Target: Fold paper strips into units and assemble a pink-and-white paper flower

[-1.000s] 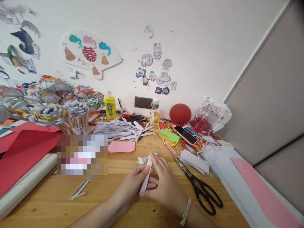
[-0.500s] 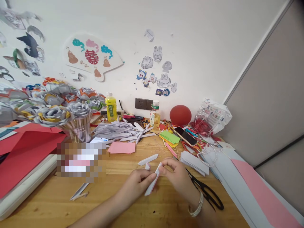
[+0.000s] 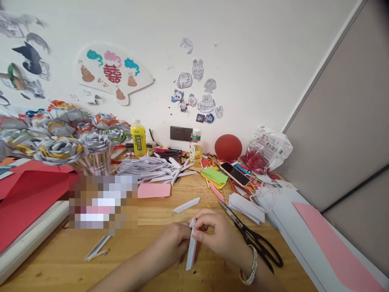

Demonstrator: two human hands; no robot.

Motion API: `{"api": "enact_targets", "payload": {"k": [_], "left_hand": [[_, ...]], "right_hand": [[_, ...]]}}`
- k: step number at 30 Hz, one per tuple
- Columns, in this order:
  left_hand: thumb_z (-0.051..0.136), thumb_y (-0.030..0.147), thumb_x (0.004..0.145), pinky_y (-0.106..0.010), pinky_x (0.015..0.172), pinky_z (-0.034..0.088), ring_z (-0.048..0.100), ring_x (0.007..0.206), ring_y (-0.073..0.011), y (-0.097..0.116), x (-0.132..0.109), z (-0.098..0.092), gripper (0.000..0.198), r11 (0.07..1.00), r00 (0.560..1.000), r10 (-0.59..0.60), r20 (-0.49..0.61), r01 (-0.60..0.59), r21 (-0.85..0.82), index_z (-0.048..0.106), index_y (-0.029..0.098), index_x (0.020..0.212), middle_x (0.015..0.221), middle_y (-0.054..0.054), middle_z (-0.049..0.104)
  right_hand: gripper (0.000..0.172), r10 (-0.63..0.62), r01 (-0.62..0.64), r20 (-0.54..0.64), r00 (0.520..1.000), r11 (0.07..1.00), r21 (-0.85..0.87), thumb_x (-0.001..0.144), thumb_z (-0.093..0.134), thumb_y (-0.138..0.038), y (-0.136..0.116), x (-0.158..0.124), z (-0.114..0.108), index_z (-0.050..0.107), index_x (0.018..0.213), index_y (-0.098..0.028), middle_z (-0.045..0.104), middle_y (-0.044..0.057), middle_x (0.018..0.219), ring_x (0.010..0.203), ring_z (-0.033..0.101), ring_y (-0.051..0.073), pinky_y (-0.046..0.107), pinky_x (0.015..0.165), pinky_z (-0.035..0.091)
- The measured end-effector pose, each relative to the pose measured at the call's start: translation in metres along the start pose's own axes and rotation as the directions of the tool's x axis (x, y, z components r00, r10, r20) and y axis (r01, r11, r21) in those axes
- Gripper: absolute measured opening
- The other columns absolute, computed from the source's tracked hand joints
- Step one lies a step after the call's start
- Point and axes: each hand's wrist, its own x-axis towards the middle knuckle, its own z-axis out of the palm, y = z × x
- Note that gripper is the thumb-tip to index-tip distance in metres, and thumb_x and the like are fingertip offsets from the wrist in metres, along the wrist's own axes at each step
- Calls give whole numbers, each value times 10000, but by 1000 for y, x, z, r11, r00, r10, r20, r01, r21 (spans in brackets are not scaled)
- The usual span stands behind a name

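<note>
Both hands meet above the wooden table around a folded paper strip, white with a pink edge. My left hand grips it from the left side, its fingertips partly hidden behind the paper. My right hand, with a bracelet at the wrist, pinches the strip's upper end between thumb and fingers. The strip hangs tilted, its lower end pointing toward me. Just beyond the hands lies a loose folded white strip. Black-handled scissors rest right beside my right hand.
Behind are a heap of folded strips, pink paper, green paper, a phone and a white paper stack. Two bottles stand near the wall, one a yellow bottle. Paper flowers fill the left.
My hands have drawn closer together, and the strip is now more upright and nearer me. My right hand's pinch has moved down and left. The view has shifted slightly to the right.
</note>
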Motion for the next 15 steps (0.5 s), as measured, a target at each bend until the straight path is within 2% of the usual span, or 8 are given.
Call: {"api": "enact_targets", "payload": {"k": [3,6,8,10,12,13,15], "left_hand": [[427,113,802,-210,619,416,581,644,-155,3,2,-4,302,994,997,72,-40,-68,81,689,204,684,696,-39,656],[441,196,846,-221,653,401,599,731,-178,3,1,-9,266,984,993,80,-88,-65,165,699,229,795,816,-69,672],[457,241,856,-224,678,389,594,761,-177,2,-1,-12,226,985,991,73,-115,-54,161,682,235,846,853,-66,669],[497,308,848,-224,676,386,575,729,-165,2,-3,-13,171,999,985,21,-171,-14,38,638,226,899,812,-47,659],[525,402,826,-224,652,389,549,689,-153,2,-3,-13,230,982,975,-76,-207,38,-183,589,207,931,759,-25,634],[518,450,819,-226,639,393,543,682,-152,3,-2,-12,288,950,974,-126,-188,63,-307,568,199,951,751,-20,622],[483,528,810,-237,618,401,557,681,-157,5,0,-7,385,851,981,-183,-70,122,-510,539,188,982,776,-27,612]], "right_hand": [[91,23,-20,-45,999,998,66,732,623,-193,7,0,0,649,645,-182,645,32,766,759,605,164,275,717,476],[126,104,-81,-83,991,967,240,736,626,-275,16,1,-4,626,665,-171,640,38,767,742,606,165,274,698,485],[179,170,-127,-106,980,935,333,727,639,-329,19,2,-7,608,665,-164,636,34,745,726,604,166,280,695,484],[236,215,-156,-117,970,911,382,723,645,-381,20,2,-11,596,655,-160,636,32,735,730,601,170,286,704,480],[277,226,-165,-109,968,901,401,725,639,-420,19,3,-13,593,645,-158,639,34,742,752,601,177,290,719,477],[288,224,-166,-102,969,900,402,728,635,-430,19,3,-13,594,645,-158,641,35,747,765,602,180,292,727,476],[285,216,-162,-96,972,904,397,732,633,-431,20,3,-11,599,661,-156,640,33,745,764,603,178,290,730,476]]}}
